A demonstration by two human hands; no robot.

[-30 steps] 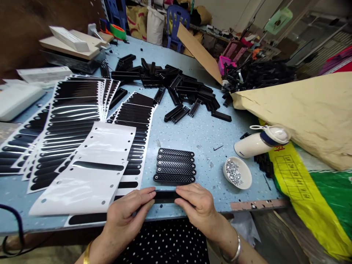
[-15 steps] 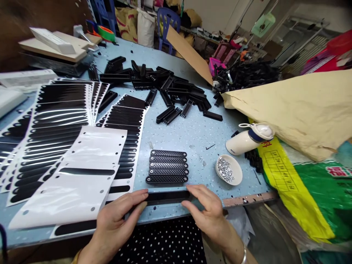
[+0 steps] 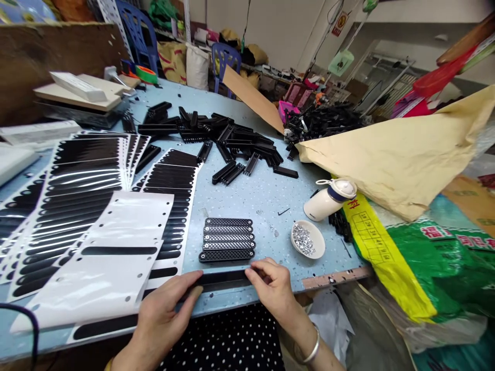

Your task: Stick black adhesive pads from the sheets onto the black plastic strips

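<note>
A long black strip lies level near the front edge of the table, held at its two ends. My left hand has its left end between thumb and fingers. The right end is pinched by my right hand, with the fingertips close together. Just beyond the strip, several black textured bars lie side by side in a neat stack of rows. A white bowl of small silver parts stands to the right of them. White sheets with black strips spread out left of my left hand.
Many loose black bars are heaped across the back of the blue table. A white bottle lies tilted behind the bowl. Brown paper and a yellow-green bag are at the right.
The view has tilted up and shifted right. My right hand has closed its thumb and fingers together at the strip's right end; my left hand keeps its hold.
</note>
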